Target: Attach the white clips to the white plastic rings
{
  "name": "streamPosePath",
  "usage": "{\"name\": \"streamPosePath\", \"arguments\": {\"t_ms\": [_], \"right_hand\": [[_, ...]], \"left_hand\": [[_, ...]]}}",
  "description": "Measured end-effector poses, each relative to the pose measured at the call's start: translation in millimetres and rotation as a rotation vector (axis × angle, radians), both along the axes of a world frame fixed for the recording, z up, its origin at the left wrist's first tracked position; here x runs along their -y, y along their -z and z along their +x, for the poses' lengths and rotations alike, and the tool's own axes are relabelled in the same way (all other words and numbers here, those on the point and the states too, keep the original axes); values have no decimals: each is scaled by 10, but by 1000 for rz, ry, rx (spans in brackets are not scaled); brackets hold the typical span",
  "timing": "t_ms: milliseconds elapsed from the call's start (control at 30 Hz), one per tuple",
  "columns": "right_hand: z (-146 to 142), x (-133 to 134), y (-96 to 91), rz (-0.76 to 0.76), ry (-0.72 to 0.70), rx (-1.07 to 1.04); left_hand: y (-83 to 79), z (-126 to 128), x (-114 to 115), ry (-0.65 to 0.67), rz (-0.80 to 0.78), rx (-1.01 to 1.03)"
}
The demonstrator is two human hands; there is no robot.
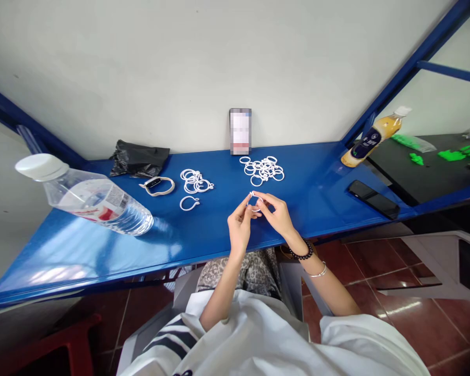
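My left hand (239, 225) and my right hand (280, 215) meet above the front part of the blue table. Between their fingertips they pinch one white plastic ring (253, 194) with a small knob at its top. Fingers cover part of that ring, so I cannot tell whether its clasp is fastened. Just beyond my hands lies a loose pile of white rings (267, 168). To the left sits a smaller cluster of white rings (198, 184), and a single white ring (197, 199) with its knobbed end lies in front of it.
The blue table (215, 230) holds a large water bottle (102, 201), a black plastic bag (139, 159), a watch (156, 183), a dark phone (373, 199) and a juice bottle (370, 141). Another phone (241, 130) leans against the wall. Green pieces (450, 155) lie on the neighbouring table.
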State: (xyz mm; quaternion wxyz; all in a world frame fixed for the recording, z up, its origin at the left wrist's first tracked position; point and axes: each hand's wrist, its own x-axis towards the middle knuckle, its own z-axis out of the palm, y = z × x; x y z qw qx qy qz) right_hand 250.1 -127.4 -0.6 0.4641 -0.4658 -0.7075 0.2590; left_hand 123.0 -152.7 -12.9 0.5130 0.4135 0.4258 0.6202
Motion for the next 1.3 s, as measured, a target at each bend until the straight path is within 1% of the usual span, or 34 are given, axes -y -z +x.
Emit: {"name": "streamPosePath", "arguments": {"t_ms": [133,467,667,767,967,1100,1300], "right_hand": [[3,8,3,27,-1,49],[-24,40,-30,78,-29,66],[-28,46,-5,67,-52,79],[-34,46,20,66,-60,102],[-38,51,-22,39,-56,9],[-25,43,-51,-24,-53,-53],[-6,14,-18,-106,-76,-161]], "left_hand": [[3,-1,5,6,9,-32],[35,-13,1,-17,16,-34],[78,-20,-11,9,22,-64],[96,-25,-5,-9,36,-77],[79,-39,21,-9,67,-67],[60,-42,30,-9,66,-75],[82,-43,29,-77,52,-32]]}}
